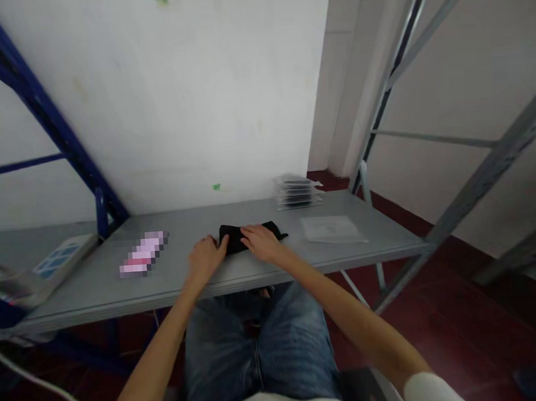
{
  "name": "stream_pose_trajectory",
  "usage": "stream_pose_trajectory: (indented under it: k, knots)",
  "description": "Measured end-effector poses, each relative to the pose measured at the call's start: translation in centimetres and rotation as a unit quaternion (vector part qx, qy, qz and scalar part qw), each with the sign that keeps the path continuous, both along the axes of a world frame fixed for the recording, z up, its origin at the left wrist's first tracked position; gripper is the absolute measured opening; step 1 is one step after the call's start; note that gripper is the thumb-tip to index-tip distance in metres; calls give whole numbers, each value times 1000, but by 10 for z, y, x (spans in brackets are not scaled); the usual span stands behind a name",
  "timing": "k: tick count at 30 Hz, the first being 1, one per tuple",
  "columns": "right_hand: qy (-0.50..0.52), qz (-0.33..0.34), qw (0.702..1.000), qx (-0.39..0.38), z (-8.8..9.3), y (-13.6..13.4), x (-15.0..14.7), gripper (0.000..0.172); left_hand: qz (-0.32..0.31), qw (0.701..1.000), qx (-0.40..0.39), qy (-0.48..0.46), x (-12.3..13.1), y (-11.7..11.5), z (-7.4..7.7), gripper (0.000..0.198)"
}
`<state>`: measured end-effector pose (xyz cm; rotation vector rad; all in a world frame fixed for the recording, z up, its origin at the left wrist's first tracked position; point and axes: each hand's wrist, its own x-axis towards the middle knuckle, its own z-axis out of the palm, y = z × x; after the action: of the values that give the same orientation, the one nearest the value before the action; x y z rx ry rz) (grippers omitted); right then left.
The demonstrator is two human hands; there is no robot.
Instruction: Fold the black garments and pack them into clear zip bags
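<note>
A black fabric pouch (234, 243), or a folded black cloth, lies on the grey table near its front edge. A short strap or tab sticks out at its right end. My left hand (204, 259) grips the left end, the thumb on top and the fingers at the side. My right hand (262, 243) rests across the middle with its fingers stretched out flat on the black fabric. What lies under the right palm is hidden.
A stack of thin packets (297, 192) stands at the table's back right, with a flat clear plastic bag (331, 229) in front. A blurred pink item (144, 253) lies left. Further left is a white box-like thing (63, 261). Metal frames (392, 84) rise at the sides.
</note>
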<state>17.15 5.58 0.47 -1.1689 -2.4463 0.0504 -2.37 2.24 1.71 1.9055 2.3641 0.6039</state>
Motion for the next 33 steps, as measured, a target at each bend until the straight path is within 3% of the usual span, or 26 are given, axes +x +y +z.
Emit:
stream_pose_trajectory:
  k: [5, 8, 10, 15, 20, 23, 28, 30, 33]
  knots:
    - [-16, -5, 1000, 5, -23, 0, -14, 49, -16, 1000, -17, -21, 7, 5, -8, 54]
    - [-1, -8, 1000, -10, -22, -1, -14, 47, -6, 999, -16, -43, 12, 7, -6, 50]
    - [25, -22, 999, -15, -12, 0, -12, 45, 6, 998, -14, -61, 13, 7, -2, 46]
    - [116, -149, 980, -60, 32, 12, -11, 38, 32, 995, 48, -78, 22, 0, 8, 41]
    - [98, -138, 964, -205, 74, 31, -27, 58, 10, 983, 146, -113, 45, -6, 13, 50]
    - [43, -147, 961, -229, 89, 39, -33, 59, -13, 968, 205, -141, 58, -5, 10, 55]
    - [33, -157, 956, -246, 96, 51, -23, 28, -51, 949, 272, -150, 67, -1, -8, 77]
    - [80, -150, 946, -275, 92, 55, -13, 24, -48, 955, 256, -145, 69, 0, -17, 84]
    - [137, -144, 928, -316, 82, 58, 4, 23, -58, 970, 177, -154, 70, 2, -25, 72]
